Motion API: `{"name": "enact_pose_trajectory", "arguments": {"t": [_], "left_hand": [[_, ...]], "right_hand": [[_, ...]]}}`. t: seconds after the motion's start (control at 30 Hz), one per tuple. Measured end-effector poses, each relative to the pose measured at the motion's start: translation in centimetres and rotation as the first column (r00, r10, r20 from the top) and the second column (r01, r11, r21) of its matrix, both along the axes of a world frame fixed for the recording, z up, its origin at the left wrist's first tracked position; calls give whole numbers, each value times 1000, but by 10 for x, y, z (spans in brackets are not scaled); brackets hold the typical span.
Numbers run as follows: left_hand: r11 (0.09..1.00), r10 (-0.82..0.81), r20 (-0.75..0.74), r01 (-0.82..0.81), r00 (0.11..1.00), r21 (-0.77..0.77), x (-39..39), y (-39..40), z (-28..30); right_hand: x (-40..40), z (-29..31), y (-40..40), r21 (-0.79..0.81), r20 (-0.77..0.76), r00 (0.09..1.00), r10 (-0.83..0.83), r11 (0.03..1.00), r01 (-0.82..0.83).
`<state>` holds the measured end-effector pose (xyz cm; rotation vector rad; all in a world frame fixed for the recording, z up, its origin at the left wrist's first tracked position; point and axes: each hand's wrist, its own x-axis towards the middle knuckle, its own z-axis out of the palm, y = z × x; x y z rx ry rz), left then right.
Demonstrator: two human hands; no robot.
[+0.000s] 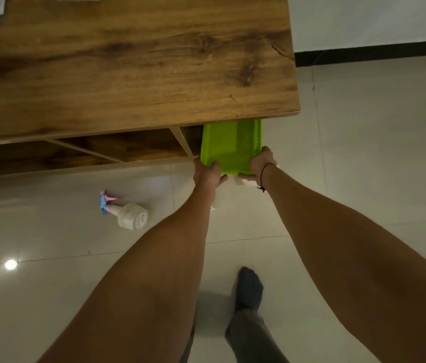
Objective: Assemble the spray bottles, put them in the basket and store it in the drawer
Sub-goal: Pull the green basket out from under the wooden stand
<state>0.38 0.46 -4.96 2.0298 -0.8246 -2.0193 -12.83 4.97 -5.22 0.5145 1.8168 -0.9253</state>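
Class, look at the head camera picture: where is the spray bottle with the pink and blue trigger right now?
The spray bottle lies on its side on the tiled floor, left of the person's left forearm, below the wooden table's front edge, outside the green basket.

**Setting: looks like a home interior**

Glossy pale floor tiles [363,158] with thin grout lines, a ceiling light reflected in them. White wall [376,19] with black skirting [374,55]. Wood-grain laminate table [128,61] with open shelf compartments [117,150] underneath. Person stands in a sock [248,289], no shoes. A household spray bottle [128,213] lies on the floor. No machinery or shop fittings visible; exact room type can't be told.
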Motion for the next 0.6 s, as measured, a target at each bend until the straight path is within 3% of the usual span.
{"name": "enact_pose_trajectory", "arguments": {"t": [0.1,0.23,0.6], "left_hand": [[998,-50,-49,52,998,44,5,23,18],[991,-115,-59,118,992,66,5,54,65],[975,-181,-62,187,982,117,3,146,249]], "right_hand": [[-1,23,37,46,74,993,-88,995,84],[1,66,81,81,53,998,-20,997,15],[6,258,182,136,59,992,-108,986,100]]}}
